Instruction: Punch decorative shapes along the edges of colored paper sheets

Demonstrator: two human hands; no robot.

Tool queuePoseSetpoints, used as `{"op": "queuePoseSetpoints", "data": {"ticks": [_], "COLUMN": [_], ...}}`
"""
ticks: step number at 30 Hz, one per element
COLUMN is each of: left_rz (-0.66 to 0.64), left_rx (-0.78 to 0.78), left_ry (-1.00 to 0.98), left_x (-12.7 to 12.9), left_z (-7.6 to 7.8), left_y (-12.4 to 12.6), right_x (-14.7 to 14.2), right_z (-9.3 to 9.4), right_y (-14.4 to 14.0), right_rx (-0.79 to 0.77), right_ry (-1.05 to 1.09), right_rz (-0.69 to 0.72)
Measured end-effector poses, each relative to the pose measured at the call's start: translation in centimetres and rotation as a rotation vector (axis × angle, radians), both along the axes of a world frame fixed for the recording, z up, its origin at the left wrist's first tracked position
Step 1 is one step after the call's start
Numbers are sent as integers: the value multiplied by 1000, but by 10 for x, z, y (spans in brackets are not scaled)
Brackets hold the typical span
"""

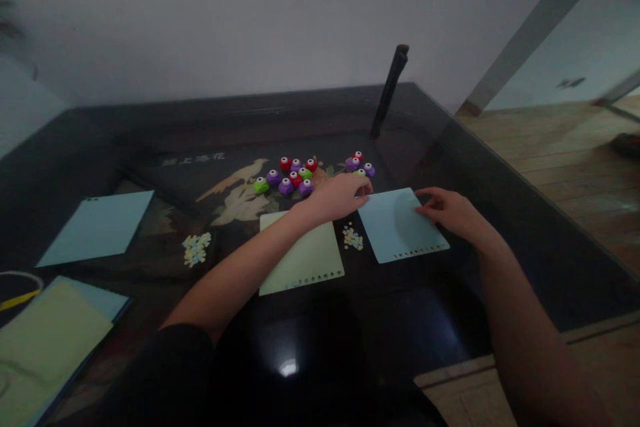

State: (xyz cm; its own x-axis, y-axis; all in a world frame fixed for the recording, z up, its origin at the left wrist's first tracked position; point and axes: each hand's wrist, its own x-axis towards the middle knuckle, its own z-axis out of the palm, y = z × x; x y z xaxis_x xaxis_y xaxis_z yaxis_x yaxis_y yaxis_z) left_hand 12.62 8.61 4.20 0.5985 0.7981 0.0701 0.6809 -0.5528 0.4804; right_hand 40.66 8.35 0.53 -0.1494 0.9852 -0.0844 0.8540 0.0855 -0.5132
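Observation:
My left hand (345, 195) reaches across a pale green sheet of paper (303, 253), its fingers curled at the upper left corner of a light blue sheet of paper (400, 223). On that sheet's right edge, my right hand (445, 210) has its thumb and fingers closed on the paper. Both sheets have a row of small cut-outs along the near edge. Between them lies a small pile of paper cut-outs (353, 238). Just beyond my left hand sit several small red, purple and green craft punches (353, 164) with eye-like tops; one green punch (360, 173) is partly hidden by my fingers.
More punches (294, 179) cluster left of my hand. A second cut-out pile (195, 249), another blue sheet (100, 227) and a stack of green and blue paper (55, 340) lie to the left. A black upright rod (390, 90) stands at the back of the dark glossy table (240, 107).

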Motion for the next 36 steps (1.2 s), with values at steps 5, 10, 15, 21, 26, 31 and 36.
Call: {"op": "queuePoseSetpoints", "data": {"ticks": [5,10,15,21,26,31,36], "left_rz": [106,254,330,330,320,321,323], "left_rx": [-12,-59,-10,33,28,-23,-17], "left_ry": [-14,84,175,198,222,227,227], "left_x": [-58,-117,-141,-147,-148,-147,-147], "left_z": [17,-3,-27,-37,-38,-36,-35], "left_y": [-24,-52,-66,-72,-71,-70,-71], "right_x": [-16,-69,-131,-177,-182,-182,-183], "right_z": [10,28,37,23,6,3,4], "right_y": [-5,-17,-11,2,3,4,4], "right_rx": [74,83,94,139,158,165,154], "right_ry": [74,75,55,-132,-176,-187,-174], "right_rz": [15,239,480,729,746,742,750]}}
